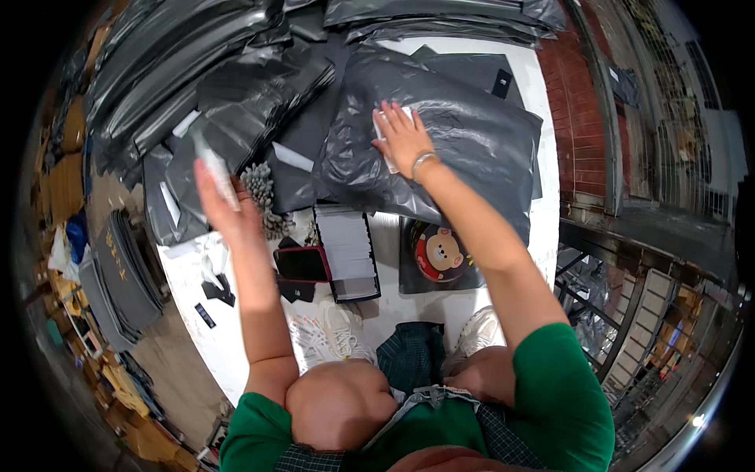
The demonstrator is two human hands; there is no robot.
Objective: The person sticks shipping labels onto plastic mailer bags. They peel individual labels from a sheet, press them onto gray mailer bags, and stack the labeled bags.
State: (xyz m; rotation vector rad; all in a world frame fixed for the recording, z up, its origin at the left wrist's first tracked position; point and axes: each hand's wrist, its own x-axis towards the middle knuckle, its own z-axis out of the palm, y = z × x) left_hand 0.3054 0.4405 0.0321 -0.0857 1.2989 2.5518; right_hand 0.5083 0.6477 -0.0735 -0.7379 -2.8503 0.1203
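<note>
A full, dark grey plastic mailing bag (480, 157) lies across the far middle of the white table. My right hand (405, 141) rests flat on it with fingers outstretched, over a small white label (381, 132) that is partly hidden beneath the palm. To the left, my left hand (224, 200) is raised and smeared by motion, closed round a whitish strip (212, 161) that looks like paper. Just behind it is a pile of grey plastic bags (259, 90). A grey knobbly glove or cloth (258, 185) lies beside that hand.
Nearer me stand a long box of white cards (346, 240), a phone (303, 264) and a dark package with a cartoon bear (442, 253). More filled bags (456, 20) line the far edge. A black tag (204, 315) lies at left; metal railings (629, 315) stand at right.
</note>
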